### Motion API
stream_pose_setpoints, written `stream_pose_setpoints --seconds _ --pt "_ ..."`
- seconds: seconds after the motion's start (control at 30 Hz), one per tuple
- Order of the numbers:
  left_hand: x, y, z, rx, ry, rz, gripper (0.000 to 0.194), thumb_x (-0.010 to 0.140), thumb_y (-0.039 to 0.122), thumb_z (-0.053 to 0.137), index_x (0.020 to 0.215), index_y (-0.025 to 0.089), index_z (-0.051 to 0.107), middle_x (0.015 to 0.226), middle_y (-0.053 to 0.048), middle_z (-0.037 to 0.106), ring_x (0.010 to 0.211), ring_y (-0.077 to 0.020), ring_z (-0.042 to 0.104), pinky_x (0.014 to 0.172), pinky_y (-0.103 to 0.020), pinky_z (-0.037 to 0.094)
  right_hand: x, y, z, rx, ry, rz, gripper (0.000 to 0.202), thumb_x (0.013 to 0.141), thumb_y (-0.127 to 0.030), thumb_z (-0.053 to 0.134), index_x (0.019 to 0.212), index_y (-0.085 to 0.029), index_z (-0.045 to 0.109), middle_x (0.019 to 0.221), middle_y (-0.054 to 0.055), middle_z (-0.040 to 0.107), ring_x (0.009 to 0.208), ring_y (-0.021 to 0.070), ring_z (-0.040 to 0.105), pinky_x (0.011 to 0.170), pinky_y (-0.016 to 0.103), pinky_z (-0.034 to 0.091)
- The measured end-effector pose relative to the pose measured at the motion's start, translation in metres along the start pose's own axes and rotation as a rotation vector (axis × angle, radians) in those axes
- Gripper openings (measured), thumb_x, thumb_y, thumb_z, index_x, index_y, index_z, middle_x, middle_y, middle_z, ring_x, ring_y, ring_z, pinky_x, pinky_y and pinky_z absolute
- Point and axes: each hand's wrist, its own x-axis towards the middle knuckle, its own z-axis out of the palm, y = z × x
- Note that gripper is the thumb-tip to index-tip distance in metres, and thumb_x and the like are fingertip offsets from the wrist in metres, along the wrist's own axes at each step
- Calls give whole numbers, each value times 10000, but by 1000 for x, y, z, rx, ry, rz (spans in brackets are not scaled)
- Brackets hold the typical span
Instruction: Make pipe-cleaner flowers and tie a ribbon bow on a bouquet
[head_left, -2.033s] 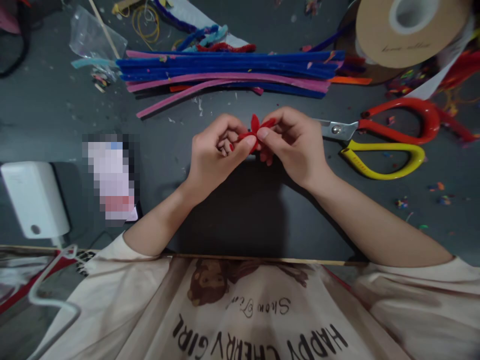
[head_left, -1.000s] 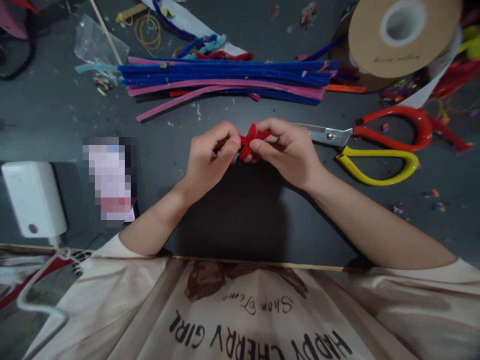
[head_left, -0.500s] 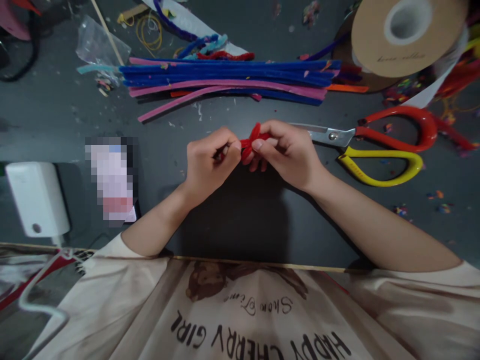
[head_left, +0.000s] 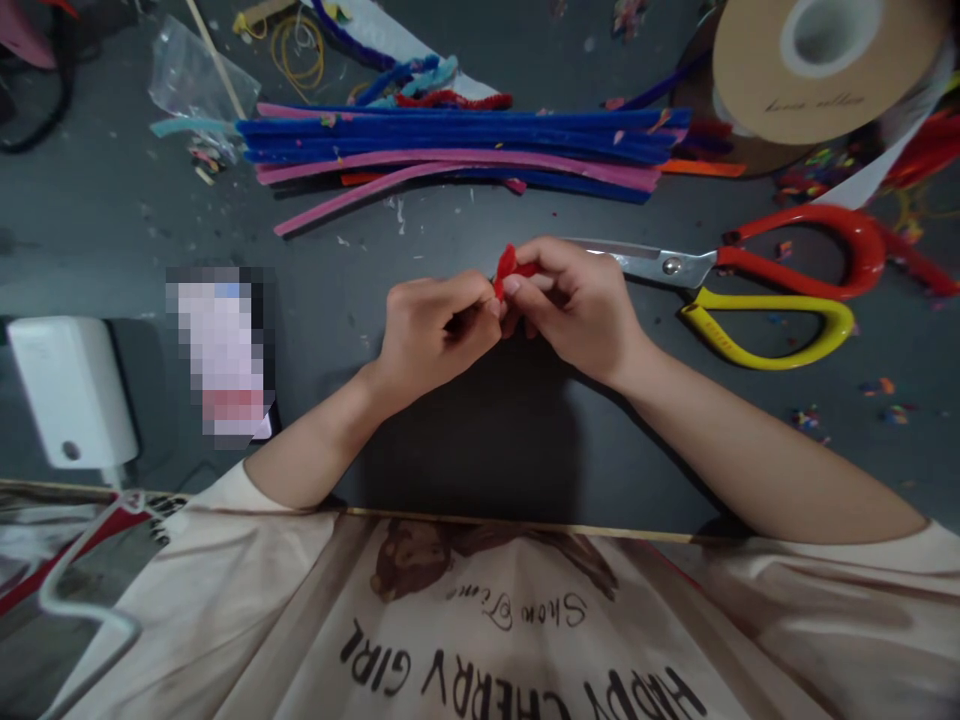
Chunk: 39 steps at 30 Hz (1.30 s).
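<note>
A bent red pipe cleaner (head_left: 506,264) is held between both hands above the dark table, with one loop standing up at its top. My right hand (head_left: 581,298) pinches it between thumb and forefinger. My left hand (head_left: 442,325) is closed, thumb and fingertips pressed together on the piece's left side, hiding that part. Just beyond my right hand lie scissors (head_left: 673,266) with a red and a yellow handle, their blade tips partly behind the hand.
Blue and pink pipe cleaners (head_left: 450,135) lie in a bundle across the back. A ribbon spool (head_left: 750,95) stands back right. At left are a phone (head_left: 225,360) with a blurred screen and a white power bank (head_left: 73,395) with a cable. Coloured scraps (head_left: 806,417) dot the right side.
My left hand has moved right, close against my right fingers, and now covers the red stretch that showed between the hands. My right hand has hardly moved. The view has shifted slightly.
</note>
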Motion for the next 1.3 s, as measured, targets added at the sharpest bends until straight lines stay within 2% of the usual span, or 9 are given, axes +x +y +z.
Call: stream_pose_setpoints --seconds 0.23,0.33,0.43,0.63,0.73,0.83,0.93,1.1,1.3 --pt "-2 -4 8 130 13 81 251 855 234 474 608 197 446 448 55 426 413 -49 337 454 -233 291 -2 -5 2 -160 79 -46 113 860 -160 525 762 -208 494 549 -81 561 454 39 524 477 186 426" --pt "1 -1 4 -18 -21 -37 234 886 259 472 660 200 481 488 59 482 422 -30 383 443 -202 302 -1 -3 2 -47 76 10 125 873 -270 553 784 -213 487 554 -78 563 451 45 537 425 178 404" --pt "4 1 2 -111 35 -175 259 864 353 535 666 205 459 473 76 415 416 -26 343 426 -194 292 2 0 -1 69 74 88 230 869 -434 549 816 -220 483 576 -65 590 451 51 551 387 169 402" --pt "3 -3 3 -114 -23 -248 245 898 350 481 694 216 504 535 56 468 451 -37 387 461 -224 324 3 -4 -5 120 51 104 331 812 -550 564 844 -225 512 591 -58 617 446 56 569 388 167 433" --pt "0 -5 2 -192 39 -321 254 905 356 470 693 219 503 536 45 444 466 -53 386 478 -252 324 0 -9 -5 121 11 108 313 822 -520 577 833 -208 549 549 -54 590 417 56 545 353 169 397" --pt "-1 -7 1 -274 77 -337 298 906 371 463 660 205 485 533 40 411 467 -55 354 475 -263 300 -1 -10 -5 132 32 29 271 839 -457 589 818 -187 586 581 -41 578 458 53 542 368 170 391" --pt "0 -9 0 -282 37 -283 321 897 363 471 625 194 486 521 43 390 473 -50 337 476 -250 295 0 -7 -6 74 38 -34 246 824 -424 616 801 -180 591 664 -23 585 554 55 546 442 176 421" --pt "3 -8 -1 -280 12 -252 280 858 273 508 595 190 458 503 54 361 468 -44 307 469 -231 290 2 -2 -8 -36 -2 -41 164 842 -347 594 787 -195 570 869 25 605 674 73 548 512 203 432" --pt "5 -7 -1 -296 -9 -265 245 805 160 495 566 177 444 495 54 353 465 -33 299 466 -217 277 2 -2 -8 -72 -22 -73 52 837 -211 546 792 -189 556 899 31 598 703 76 548 520 196 426"
